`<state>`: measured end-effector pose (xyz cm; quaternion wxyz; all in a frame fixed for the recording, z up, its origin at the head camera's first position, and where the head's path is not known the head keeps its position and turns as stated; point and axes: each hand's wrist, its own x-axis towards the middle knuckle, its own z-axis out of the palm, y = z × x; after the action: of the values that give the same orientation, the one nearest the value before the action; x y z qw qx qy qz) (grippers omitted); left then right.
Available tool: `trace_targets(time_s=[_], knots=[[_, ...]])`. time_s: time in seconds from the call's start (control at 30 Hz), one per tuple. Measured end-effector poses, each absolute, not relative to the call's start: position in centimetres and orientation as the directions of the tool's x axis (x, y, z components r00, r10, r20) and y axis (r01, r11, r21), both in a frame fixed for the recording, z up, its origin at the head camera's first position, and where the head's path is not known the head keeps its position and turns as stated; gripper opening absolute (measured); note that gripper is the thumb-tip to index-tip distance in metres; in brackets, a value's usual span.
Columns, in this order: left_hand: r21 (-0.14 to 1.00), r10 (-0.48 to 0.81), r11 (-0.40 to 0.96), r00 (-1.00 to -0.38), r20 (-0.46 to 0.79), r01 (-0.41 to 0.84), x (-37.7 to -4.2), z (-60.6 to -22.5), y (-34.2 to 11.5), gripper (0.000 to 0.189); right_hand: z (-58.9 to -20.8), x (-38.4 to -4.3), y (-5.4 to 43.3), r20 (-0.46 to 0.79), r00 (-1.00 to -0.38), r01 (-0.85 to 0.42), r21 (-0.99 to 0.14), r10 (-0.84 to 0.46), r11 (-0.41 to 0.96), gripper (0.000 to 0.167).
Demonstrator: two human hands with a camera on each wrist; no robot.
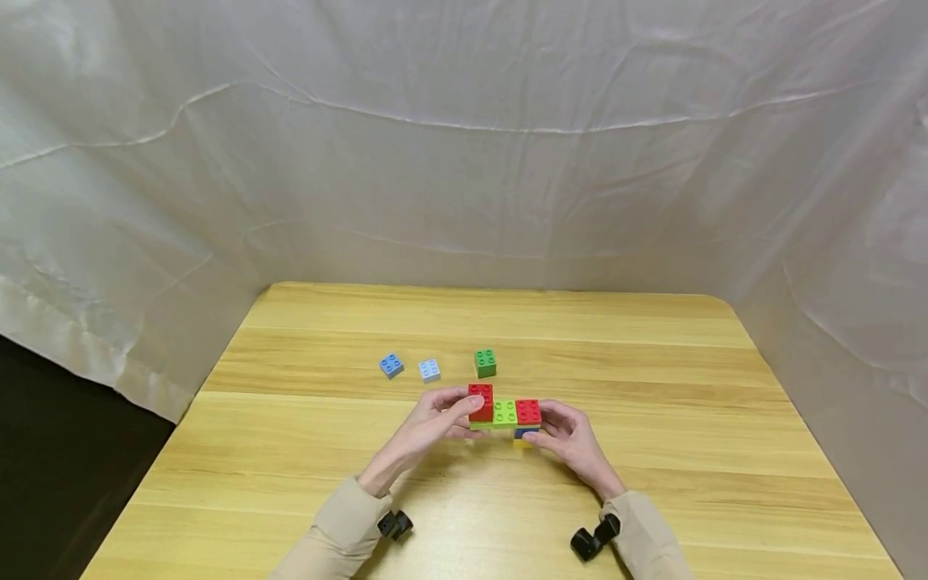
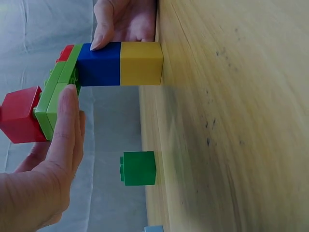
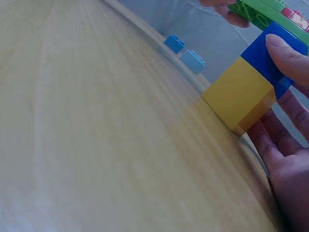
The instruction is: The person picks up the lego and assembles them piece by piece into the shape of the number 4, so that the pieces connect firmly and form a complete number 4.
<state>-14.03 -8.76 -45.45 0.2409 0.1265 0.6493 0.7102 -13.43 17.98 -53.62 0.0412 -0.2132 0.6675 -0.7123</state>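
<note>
My left hand (image 1: pixel 428 423) pinches a red brick (image 1: pixel 482 411) at the left end of a light green piece (image 1: pixel 505 413), thumb on the brick and fingers beneath the green. Green studs show at the joint below this red brick (image 2: pixel 20 116) in the left wrist view. Another red brick (image 1: pixel 528 411) tops the green piece's right end. Under that end, a blue brick (image 2: pixel 100 64) is stacked on a yellow brick (image 2: pixel 141 64), which stands on the table. My right hand (image 1: pixel 576 447) grips the blue brick between thumb and fingers.
Behind the build, a dark green brick (image 1: pixel 485 364) stands on the wooden table (image 1: pixel 616 346). To its left lie a light blue brick (image 1: pixel 429 370) and a mid-blue brick (image 1: pixel 391 366). Pale fabric (image 1: pixel 464 185) hangs around the back and sides.
</note>
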Motion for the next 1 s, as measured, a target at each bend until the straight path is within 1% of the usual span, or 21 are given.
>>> trace_targets(time_s=[0.3,0.47,0.63,0.83,1.0], knots=[[0.989,0.514,-0.036,-0.852,-0.104,-0.143,-13.85,-45.11,-8.67,0.047,-53.54,-13.41,18.03,0.237,-0.912,-0.215,-0.971,-0.336,-0.1,0.047],[0.986,0.517,-0.04,-0.848,-0.116,-0.159,-13.77,-45.05,-8.63,0.045,-53.59,-13.42,18.03,0.239,-0.911,-0.216,-0.971,-0.336,-0.105,0.047],[0.983,0.508,-0.053,-0.853,-0.123,-0.174,-13.65,-44.99,-8.59,0.048,-53.62,-13.43,18.07,0.238,-0.91,-0.216,-0.971,-0.339,-0.102,0.048],[0.973,0.468,-0.052,-0.867,-0.173,-0.223,-13.71,-44.81,-8.29,0.053,-53.55,-13.44,18.07,0.238,-0.91,-0.218,-0.971,-0.34,-0.095,0.047],[0.971,0.434,-0.062,-0.882,-0.182,-0.23,-13.79,-44.9,-7.97,0.05,-53.61,-13.46,18.08,0.241,-0.908,-0.222,-0.97,-0.342,-0.095,0.047]])
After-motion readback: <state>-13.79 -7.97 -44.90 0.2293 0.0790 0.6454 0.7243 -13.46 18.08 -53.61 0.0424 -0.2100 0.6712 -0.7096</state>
